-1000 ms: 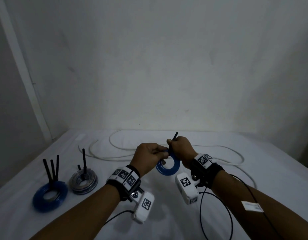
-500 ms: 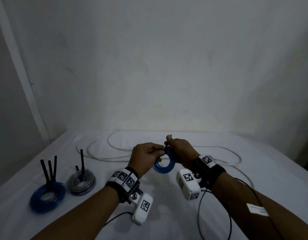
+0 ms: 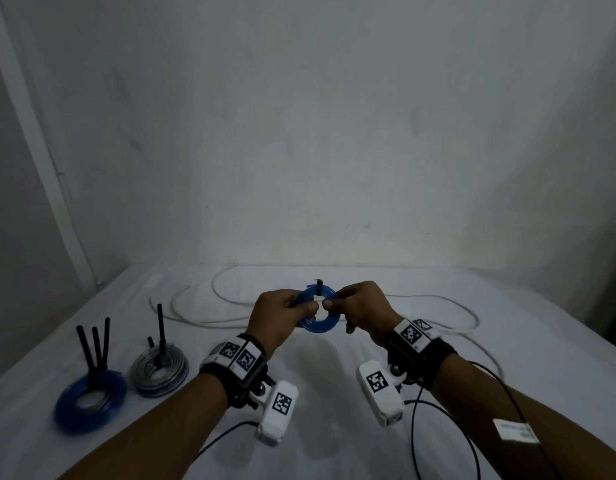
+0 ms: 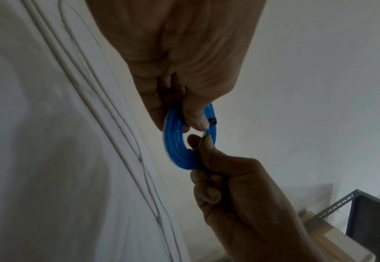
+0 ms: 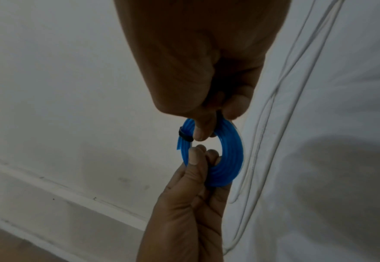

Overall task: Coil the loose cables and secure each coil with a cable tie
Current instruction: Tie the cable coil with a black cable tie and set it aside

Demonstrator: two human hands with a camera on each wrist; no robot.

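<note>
A small blue cable coil (image 3: 318, 325) hangs in the air between my hands, its ring facing me. A black cable tie (image 3: 319, 285) wraps its top edge, with a short stub standing up. My left hand (image 3: 305, 306) pinches the coil's left side between thumb and fingers. My right hand (image 3: 331, 303) pinches the right side, close by the tie. In the left wrist view the blue coil (image 4: 176, 141) shows edge-on, with the tie (image 4: 212, 122) by my thumb. The right wrist view shows the coil (image 5: 229, 154) and tie (image 5: 184, 136) between both thumbs.
On the white table (image 3: 507, 341), a larger blue coil (image 3: 90, 401) with three upright black tie tails lies at the left. A grey coil (image 3: 159, 374) with tie tails sits beside it. A loose white cable (image 3: 213, 284) snakes along the back. Black camera leads trail near my forearms.
The long tie tail that stood above my right hand a second ago no longer shows; only a short stub does. The coil has turned to face me, with my hands at its sides.
</note>
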